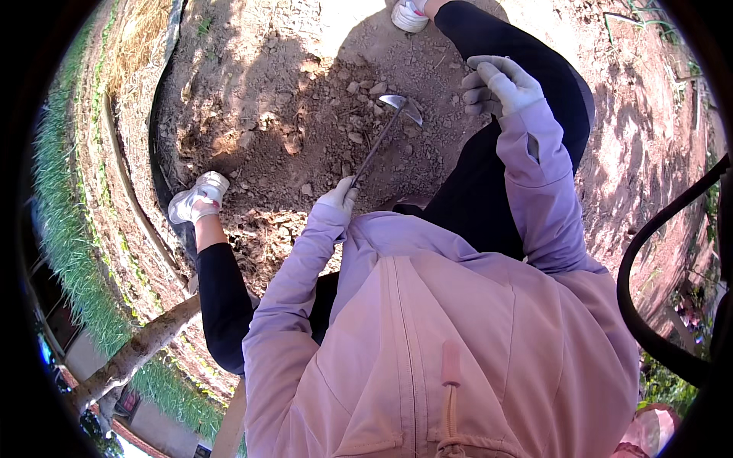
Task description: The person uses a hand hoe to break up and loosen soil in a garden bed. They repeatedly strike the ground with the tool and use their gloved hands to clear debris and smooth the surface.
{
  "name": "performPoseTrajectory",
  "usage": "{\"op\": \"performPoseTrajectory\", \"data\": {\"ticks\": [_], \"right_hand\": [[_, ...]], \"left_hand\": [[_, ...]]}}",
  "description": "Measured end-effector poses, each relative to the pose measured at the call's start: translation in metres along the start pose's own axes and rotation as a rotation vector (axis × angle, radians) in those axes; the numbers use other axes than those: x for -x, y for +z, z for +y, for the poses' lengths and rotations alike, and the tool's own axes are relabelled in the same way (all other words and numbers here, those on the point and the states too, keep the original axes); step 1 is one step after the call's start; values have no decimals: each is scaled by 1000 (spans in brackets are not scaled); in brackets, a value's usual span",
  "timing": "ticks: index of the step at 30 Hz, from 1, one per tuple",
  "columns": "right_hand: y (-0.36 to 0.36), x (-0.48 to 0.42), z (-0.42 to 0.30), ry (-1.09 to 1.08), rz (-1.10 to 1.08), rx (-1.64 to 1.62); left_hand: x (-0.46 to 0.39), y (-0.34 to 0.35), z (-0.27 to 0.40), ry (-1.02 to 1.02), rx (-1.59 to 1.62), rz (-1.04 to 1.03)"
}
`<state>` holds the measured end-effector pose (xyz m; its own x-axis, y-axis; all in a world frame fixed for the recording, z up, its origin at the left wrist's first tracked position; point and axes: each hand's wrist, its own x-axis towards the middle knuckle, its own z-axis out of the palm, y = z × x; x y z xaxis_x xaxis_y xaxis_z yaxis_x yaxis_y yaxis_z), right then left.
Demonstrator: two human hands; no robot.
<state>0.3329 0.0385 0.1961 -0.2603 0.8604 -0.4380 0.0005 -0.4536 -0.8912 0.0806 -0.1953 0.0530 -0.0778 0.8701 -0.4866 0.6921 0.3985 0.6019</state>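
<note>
My left hand (338, 199), in a pale work glove, grips the end of a thin-handled hand hoe (376, 143). The tool slants up and to the right from my fist. Its curved metal blade (413, 113) rests on or just above loose, cloddy soil (320, 131); I cannot tell which. My right hand (504, 86), gloved as well, is raised near my bent right knee, to the right of the blade. Its fingers are apart and partly curled, with nothing seen in them.
My white shoes (197, 198) stand at either side of the dug soil. Dark edging (156, 123) runs along the left, with straw (140, 40), a crop row and tall green plants (63, 189) beyond. A tree trunk (137, 349) slants at lower left. A dark curved bar (635, 263) is at right.
</note>
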Motion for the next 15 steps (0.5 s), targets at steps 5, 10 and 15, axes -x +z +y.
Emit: {"op": "performPoseTrajectory", "data": {"ticks": [5, 10, 15], "right_hand": [[-2, 1, -4, -5, 11, -6], [1, -2, -5, 13, -13, 17], [0, -3, 1, 33, -31, 27]], "left_hand": [[25, -22, 10, 205, 83, 278], [-32, 30, 7, 15, -128, 6], [-78, 33, 49, 11, 57, 88]]}}
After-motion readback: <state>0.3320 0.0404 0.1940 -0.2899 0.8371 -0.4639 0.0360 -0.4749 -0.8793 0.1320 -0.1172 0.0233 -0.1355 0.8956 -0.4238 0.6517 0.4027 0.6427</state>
